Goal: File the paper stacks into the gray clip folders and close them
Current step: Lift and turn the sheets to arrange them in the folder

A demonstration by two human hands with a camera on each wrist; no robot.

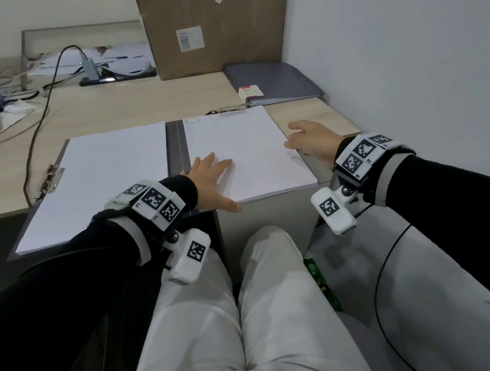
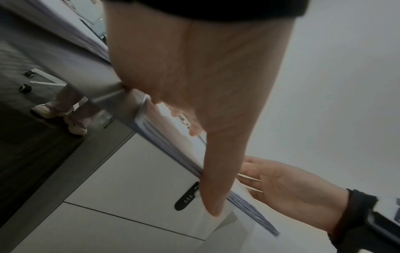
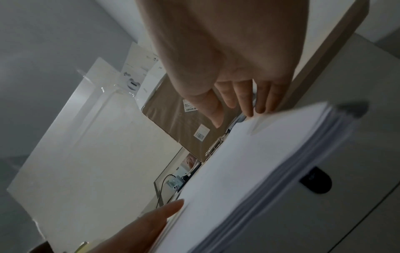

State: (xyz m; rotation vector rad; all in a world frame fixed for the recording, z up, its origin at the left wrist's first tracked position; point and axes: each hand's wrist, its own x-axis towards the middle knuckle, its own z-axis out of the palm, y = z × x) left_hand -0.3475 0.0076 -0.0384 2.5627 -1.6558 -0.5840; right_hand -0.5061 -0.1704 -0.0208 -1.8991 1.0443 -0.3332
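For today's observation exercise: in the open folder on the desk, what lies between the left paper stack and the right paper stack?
In the head view, only the bare gray spine of the open folder separates the left paper stack from the right paper stack.

Both hands, left [image 1: 209,184] and right [image 1: 311,140], reach forward, fingers extended.

Lt wood desk [image 1: 137,103] – white wall [image 1: 401,49] at rt, cardboard box [image 1: 216,30].

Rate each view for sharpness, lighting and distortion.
Head view: sharp and evenly lit, wide-angle bending at the edges. Left wrist view: dim, left hand fills the frame, stack edge smeared. Right wrist view: dim, motion blur on the stack, right hand soft.
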